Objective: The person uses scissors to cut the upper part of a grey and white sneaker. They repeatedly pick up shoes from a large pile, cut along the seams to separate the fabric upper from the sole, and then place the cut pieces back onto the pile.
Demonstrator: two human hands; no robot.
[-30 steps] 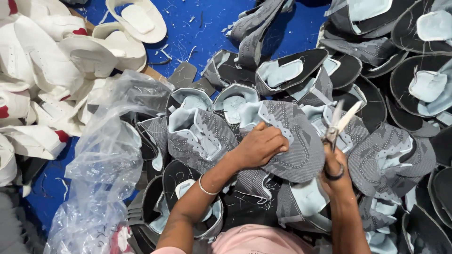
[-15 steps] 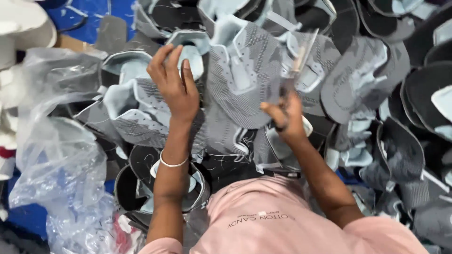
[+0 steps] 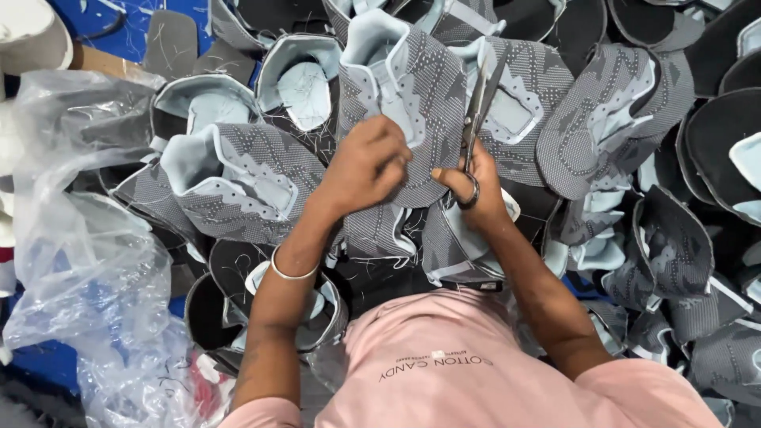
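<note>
Left hand (image 3: 366, 165): fingers closed, pinching the grey knit shoe upper (image 3: 412, 95), which runs up and away from the grip.
Right hand (image 3: 476, 186): closed through scissors (image 3: 476, 107), blades just beside the upper, alongside its length.

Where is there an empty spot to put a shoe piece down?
Hardly any. Bare blue floor shows only at upper left, between the white soles and the grey shoe uppers, plus a sliver under the plastic bag. Around both hands uppers overlap everywhere.
</note>
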